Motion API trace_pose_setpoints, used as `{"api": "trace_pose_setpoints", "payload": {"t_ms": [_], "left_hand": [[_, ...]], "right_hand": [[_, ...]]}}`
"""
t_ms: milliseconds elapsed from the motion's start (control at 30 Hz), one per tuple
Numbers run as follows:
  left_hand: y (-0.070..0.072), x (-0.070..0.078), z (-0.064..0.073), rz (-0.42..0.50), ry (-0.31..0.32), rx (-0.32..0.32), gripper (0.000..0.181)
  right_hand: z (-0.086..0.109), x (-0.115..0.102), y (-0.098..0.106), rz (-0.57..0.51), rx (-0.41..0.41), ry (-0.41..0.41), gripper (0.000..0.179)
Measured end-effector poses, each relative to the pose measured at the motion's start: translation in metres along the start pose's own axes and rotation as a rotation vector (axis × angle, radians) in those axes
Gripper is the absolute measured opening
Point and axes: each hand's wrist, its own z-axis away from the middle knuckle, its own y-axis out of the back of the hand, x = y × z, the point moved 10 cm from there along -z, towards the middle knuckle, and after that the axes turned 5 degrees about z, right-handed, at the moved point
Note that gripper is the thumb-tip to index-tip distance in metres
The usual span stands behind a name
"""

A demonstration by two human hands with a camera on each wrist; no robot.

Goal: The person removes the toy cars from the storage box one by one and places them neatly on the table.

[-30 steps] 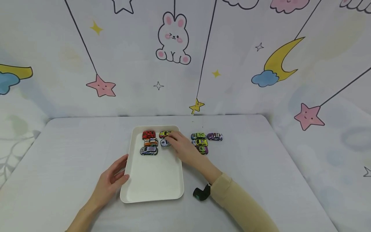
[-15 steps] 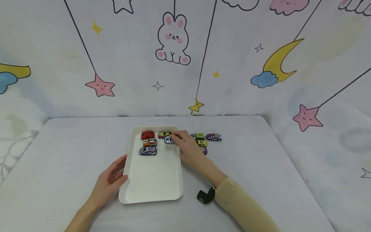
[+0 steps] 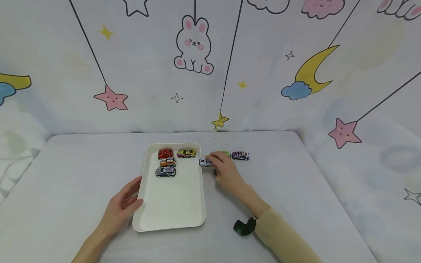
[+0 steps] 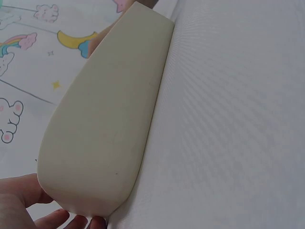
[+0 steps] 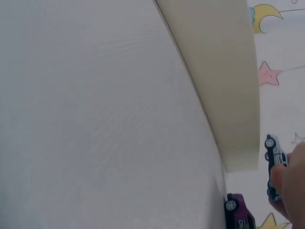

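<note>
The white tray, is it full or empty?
The tray is partly filled: four toy cars sit toward its far end; near part bare.

Behind the bench covered with smooth white cloth point(image 3: 289, 182) there is a pale wall covering point(image 3: 148, 58). On it are printed a white rabbit with pink ears point(image 3: 194, 45), a yellow crescent moon point(image 3: 306, 71), a small blue cloud point(image 3: 296, 90) and smiling pink five-pointed stars point(image 3: 112, 98). The light is soft.

White tray point(image 3: 169, 204): looks like plastic, smooth and dull.
Toy cars point(image 3: 165, 172): smooth, a bit shiny; metal or plastic, I can't tell.
Table cover point(image 3: 82, 164): dull cloth.
Far wall point(image 3: 148, 65): dull; cloth or paper, I can't tell.
Right sleeve point(image 3: 286, 233): dull cloth.
</note>
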Motion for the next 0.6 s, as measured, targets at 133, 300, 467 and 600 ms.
{"api": "trace_pose_setpoints", "payload": {"t_ms": [133, 300, 467, 600], "left_hand": [[0.0, 0.0, 0.0, 0.004, -0.003, 0.002, 0.062], [0.001, -0.001, 0.0, -0.001, -0.005, 0.004, 0.062], [0.001, -0.001, 0.0, -0.018, 0.005, 0.001, 0.062], [0.0, -0.002, 0.0, -0.002, 0.009, 0.002, 0.062]], "right_hand": [[0.009, 0.012, 0.011, -0.029, 0.044, -0.025, 0.04], [0.026, 0.03, 0.021, -0.029, 0.087, -0.07, 0.038], [0.044, 0.052, 0.028, -0.034, 0.11, -0.14, 0.039], [0.054, 0.064, 0.038, -0.033, 0.155, -0.155, 0.04]]}}
